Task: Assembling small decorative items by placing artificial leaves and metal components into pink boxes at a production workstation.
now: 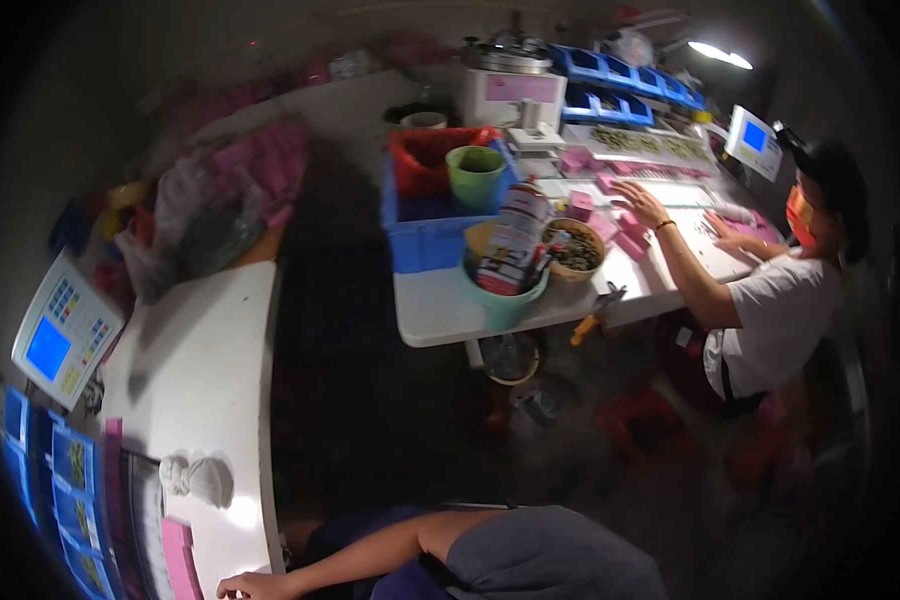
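Note:
My right hand (255, 586) rests low at the front end of the white table (200, 350) on the left, its forearm reaching in from a grey sleeve. The lower edge of the picture cuts across its fingers, so their grip and anything in them are hidden. My left hand is out of view. Nearest to the right hand is a long pink block (178, 556) on the tabletop. Farther up the same table lies a white, lumpy, rounded object (198, 479), whose kind I cannot make out.
Blue bins (75, 460) and a blue-screened device (62, 335) line the table's left side. Across a dark gap, a person (775, 310) works with both hands at another white table (420, 310), holding a blue crate (420, 245), green bucket (500, 310) and orange-handled pliers (588, 325).

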`<state>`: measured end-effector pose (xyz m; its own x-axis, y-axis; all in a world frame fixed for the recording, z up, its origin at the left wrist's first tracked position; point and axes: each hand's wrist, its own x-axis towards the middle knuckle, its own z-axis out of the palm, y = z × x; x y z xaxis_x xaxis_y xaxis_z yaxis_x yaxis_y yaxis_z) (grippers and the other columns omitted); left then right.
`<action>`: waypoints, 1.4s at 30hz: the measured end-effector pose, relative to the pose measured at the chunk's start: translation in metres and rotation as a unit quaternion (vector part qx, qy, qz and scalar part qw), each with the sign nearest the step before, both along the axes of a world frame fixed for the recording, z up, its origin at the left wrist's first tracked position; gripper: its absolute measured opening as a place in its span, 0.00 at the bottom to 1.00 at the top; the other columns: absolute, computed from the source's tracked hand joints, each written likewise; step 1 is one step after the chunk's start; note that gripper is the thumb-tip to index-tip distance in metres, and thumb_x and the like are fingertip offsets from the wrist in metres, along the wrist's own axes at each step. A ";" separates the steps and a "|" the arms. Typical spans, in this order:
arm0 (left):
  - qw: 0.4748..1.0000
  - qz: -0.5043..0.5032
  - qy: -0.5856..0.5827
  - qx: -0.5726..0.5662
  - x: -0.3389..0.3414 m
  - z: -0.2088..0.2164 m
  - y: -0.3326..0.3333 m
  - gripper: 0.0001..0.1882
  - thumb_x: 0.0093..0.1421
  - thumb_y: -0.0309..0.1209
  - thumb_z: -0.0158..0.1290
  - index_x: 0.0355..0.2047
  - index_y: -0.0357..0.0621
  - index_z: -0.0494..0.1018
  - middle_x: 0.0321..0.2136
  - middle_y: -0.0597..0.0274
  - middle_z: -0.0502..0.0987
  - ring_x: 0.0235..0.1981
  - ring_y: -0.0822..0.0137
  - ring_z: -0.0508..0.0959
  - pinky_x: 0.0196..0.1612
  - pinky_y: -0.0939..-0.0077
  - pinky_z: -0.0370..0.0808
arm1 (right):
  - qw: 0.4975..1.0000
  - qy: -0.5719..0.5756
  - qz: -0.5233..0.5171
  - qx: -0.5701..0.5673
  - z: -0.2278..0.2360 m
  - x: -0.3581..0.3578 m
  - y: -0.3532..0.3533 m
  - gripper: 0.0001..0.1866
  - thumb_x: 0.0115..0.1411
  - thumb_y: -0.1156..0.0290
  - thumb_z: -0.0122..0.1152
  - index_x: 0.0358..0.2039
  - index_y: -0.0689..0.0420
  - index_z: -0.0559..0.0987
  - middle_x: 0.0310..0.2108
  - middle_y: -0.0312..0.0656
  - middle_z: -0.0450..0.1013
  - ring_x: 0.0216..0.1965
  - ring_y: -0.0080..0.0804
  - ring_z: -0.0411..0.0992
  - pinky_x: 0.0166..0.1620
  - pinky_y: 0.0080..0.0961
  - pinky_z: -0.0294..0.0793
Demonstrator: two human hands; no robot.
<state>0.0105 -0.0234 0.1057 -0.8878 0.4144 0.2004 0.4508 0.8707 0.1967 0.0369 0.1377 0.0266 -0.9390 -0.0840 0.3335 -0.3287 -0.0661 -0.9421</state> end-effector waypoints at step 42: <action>0.930 -0.348 -0.118 0.009 -0.017 -0.044 0.185 0.18 0.63 0.42 0.55 0.43 0.40 0.75 0.44 0.54 0.77 0.45 0.58 0.74 0.52 0.64 0.69 | 0.991 0.001 -0.100 -0.087 -0.015 0.036 0.098 0.20 0.64 0.48 0.52 0.49 0.46 0.80 0.42 0.41 0.80 0.41 0.38 0.78 0.45 0.37 0.74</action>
